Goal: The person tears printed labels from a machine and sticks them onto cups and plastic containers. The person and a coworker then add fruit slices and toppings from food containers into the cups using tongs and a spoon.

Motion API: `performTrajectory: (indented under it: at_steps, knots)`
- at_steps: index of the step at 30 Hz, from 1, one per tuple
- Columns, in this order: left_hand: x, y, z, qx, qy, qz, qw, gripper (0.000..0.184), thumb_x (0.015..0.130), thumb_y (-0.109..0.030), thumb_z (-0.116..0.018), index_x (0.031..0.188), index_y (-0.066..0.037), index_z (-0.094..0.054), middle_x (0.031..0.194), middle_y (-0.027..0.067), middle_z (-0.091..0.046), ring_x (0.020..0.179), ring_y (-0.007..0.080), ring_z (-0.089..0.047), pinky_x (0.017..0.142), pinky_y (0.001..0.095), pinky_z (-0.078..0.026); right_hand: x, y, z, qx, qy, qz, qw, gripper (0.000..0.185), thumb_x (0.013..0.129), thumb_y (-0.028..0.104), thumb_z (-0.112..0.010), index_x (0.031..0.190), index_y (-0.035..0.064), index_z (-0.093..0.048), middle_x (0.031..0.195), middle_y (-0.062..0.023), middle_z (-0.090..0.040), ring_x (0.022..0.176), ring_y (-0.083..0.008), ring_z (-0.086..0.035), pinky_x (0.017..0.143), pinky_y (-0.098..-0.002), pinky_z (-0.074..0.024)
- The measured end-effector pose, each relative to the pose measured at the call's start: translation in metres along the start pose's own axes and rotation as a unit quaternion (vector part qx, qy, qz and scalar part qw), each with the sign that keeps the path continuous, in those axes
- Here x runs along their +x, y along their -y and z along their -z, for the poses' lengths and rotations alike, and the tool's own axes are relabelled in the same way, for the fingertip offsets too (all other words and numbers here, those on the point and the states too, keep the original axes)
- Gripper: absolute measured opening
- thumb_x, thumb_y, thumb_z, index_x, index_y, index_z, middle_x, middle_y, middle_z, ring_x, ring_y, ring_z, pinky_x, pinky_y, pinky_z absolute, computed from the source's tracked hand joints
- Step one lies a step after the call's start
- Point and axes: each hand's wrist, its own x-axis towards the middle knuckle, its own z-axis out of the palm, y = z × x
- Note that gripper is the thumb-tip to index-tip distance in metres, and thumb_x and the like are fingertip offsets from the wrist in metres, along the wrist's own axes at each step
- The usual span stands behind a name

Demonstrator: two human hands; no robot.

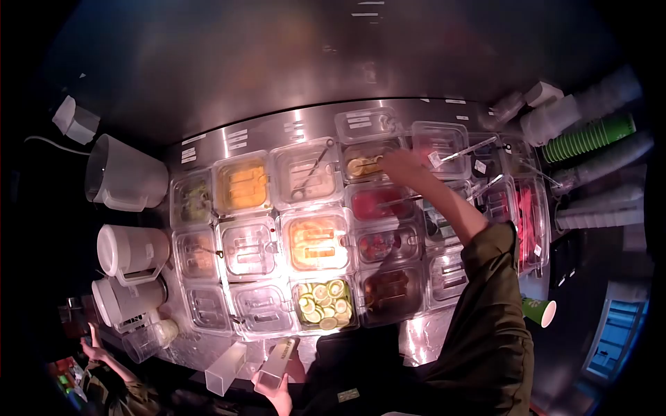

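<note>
In the head view, holding a clear box (279, 357) at the near edge of the desk (420, 333) with the left hand (274, 392), grip closed round it, beside a second box (225, 368). Reaching with the right hand (404, 168) over the far tub of slices (355, 150), unable to tell how far closed the grip. Hemmed in by lidded tubs (316, 243) and, right, tongs (479, 147).

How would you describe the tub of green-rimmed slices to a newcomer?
On the shiny metal counter, find the grid of clear plastic tubs. In its front row, nearest the camera, take the third tub from the left. Pale, round, green-rimmed slices fill it, unlike its neighbours.
</note>
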Motion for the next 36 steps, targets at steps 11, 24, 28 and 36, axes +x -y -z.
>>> performTrajectory:
  at_steps: [11,24,28,36]
  knots:
    - [-0.007,-0.037,0.047,-0.052,0.224,0.188,0.955,0.077,0.075,-0.033,-0.073,0.135,-0.002,-0.034,0.132,0.0202,-0.043,0.120,0.0238,-0.042,0.101,0.0374,-0.031,0.003,-0.022,0.009,0.097,-0.046,-0.066,0.992,0.014,0.068,0.016,-0.062,0.075,0.0050,-0.067,0.077,-0.0160,-0.065,0.075,-0.0307,-0.064,0.066,-0.0412,-0.0511]
    - [0.029,0.025,0.063,-0.023,-0.026,0.036,0.999,0.071,0.078,-0.011,-0.070,0.133,0.003,-0.025,0.131,0.0205,-0.036,0.118,0.0271,-0.039,0.100,0.0372,-0.033,-0.022,-0.024,-0.022,-0.001,-0.049,-0.067,0.997,0.010,0.069,0.013,-0.061,0.077,0.0096,-0.066,0.072,-0.0121,-0.065,0.071,-0.0285,-0.065,0.060,-0.0392,-0.0511]
    - [0.033,-0.022,0.054,0.038,-0.041,0.048,0.997,0.073,0.078,-0.012,-0.070,0.132,0.006,-0.025,0.131,0.0236,-0.035,0.118,0.0301,-0.038,0.101,0.0393,-0.033,-0.025,-0.001,0.009,-0.033,0.010,-0.101,0.994,0.016,0.072,0.012,-0.057,0.087,0.0085,-0.064,0.074,-0.0116,-0.065,0.075,-0.0286,-0.066,0.061,-0.0406,-0.0507]
    - [0.032,-0.054,0.050,0.012,-0.068,0.083,0.994,0.068,0.078,-0.014,-0.070,0.129,0.007,-0.030,0.129,0.0248,-0.038,0.113,0.0316,-0.042,0.099,0.0408,-0.035,-0.017,0.007,0.003,-0.079,-0.008,-0.114,0.990,0.034,0.078,0.012,-0.050,0.110,0.0042,-0.053,0.089,-0.0115,-0.065,0.077,-0.0364,-0.065,0.066,-0.0796,-0.0284]
